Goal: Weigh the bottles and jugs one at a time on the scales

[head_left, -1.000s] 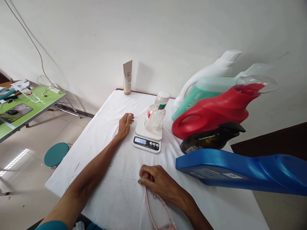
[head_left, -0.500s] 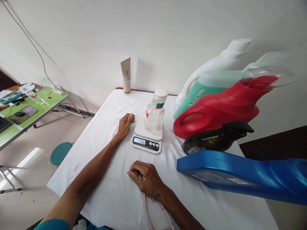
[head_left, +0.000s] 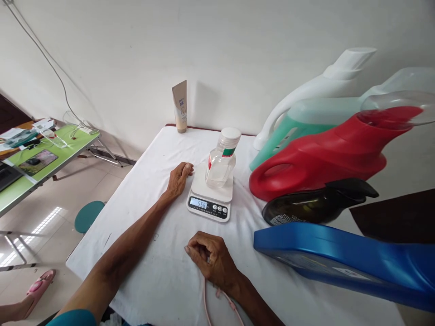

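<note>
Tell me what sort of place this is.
Probably a plain room set up as a makeshift weighing station, not a kitchen or shop. A clear bottle stands on a small digital scale on a white-covered table, large detergent jugs line one side, and a green folding table stands nearby.

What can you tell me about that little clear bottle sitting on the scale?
The clear bottle is see-through plastic with a wide white cap, a green band under it and a red-and-white label on its side. It looks nearly empty. It stands upright on the white kitchen scale, which reads 556. Neither hand touches it; the left hand rests beside the scale.
</note>
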The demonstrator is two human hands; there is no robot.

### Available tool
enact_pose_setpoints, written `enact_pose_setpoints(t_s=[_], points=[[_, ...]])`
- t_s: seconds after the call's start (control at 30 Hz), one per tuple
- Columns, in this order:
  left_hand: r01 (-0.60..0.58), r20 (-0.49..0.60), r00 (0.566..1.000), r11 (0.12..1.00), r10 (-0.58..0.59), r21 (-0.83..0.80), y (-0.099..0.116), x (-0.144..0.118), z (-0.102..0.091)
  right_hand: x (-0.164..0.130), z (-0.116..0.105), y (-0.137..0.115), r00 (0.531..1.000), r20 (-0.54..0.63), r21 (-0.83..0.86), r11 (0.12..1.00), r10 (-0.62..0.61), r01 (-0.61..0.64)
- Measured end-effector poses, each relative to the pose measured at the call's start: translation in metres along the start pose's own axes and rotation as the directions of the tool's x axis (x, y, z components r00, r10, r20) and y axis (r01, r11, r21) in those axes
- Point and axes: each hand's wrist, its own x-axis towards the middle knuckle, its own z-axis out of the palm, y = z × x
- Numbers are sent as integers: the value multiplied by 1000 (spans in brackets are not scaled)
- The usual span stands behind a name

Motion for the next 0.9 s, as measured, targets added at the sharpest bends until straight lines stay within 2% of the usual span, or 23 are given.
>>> enact_pose_setpoints(t_s=[0.23,0.5,0.63,0.7,0.77,0.9], points=[[-4,16,1000,1000,4,15,7,-5,-2,7,-8,-5,992,-3,72,989,127,-126],[-21,10,1000,999,21,-29,5,-5,-1,8,-9,-6,991,0,97,986,136,-135],[9,6,1000,999,-9,-42,7,-6,-3,8,-8,-4,992,4,94,987,129,-129],[-2,0,1000,999,2,-47,15,-6,-5,8,-8,-2,992,3,91,988,126,-125],[-64,3,998,996,64,-59,30,-6,-5,8,-8,0,993,3,79,990,116,-116],[-167,97,980,985,171,-47,65,0,10,6,-7,6,993,16,42,992,115,-116]])
